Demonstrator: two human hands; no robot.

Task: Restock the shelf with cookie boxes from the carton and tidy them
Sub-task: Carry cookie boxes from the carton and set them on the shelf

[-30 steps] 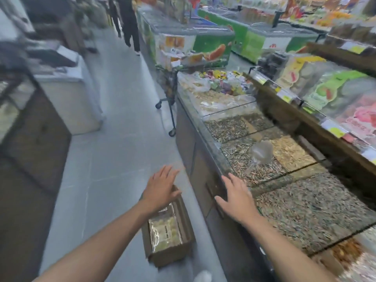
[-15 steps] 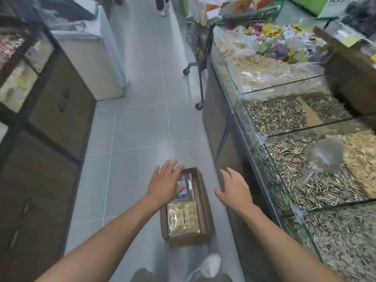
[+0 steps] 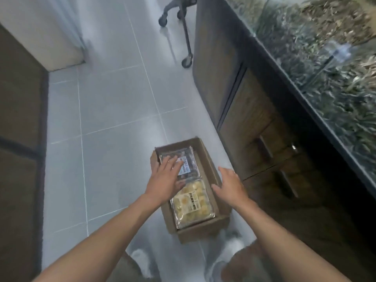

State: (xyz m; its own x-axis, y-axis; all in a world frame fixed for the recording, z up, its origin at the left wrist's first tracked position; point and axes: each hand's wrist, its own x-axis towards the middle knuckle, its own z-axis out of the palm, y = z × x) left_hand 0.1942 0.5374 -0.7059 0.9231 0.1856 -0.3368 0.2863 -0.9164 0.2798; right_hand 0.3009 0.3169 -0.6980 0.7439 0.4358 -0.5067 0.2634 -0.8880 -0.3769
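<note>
Matt brown cardboard carton w/ clear glossy plastic cookie boxes, smooth shiny grey floor tiles, matt wood-grain cabinet fronts.

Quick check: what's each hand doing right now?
Left hand: open, fingers straight over the dark cookie box.
Right hand: open, holding nothing.

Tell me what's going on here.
A person bends over an open brown cardboard carton on the grey tiled floor. The left hand spreads over the clear plastic box of dark cookies; the right hand hovers open at the carton's right wall. A clear box of pale yellow cookies lies nearer. Nothing is lifted yet.
</note>
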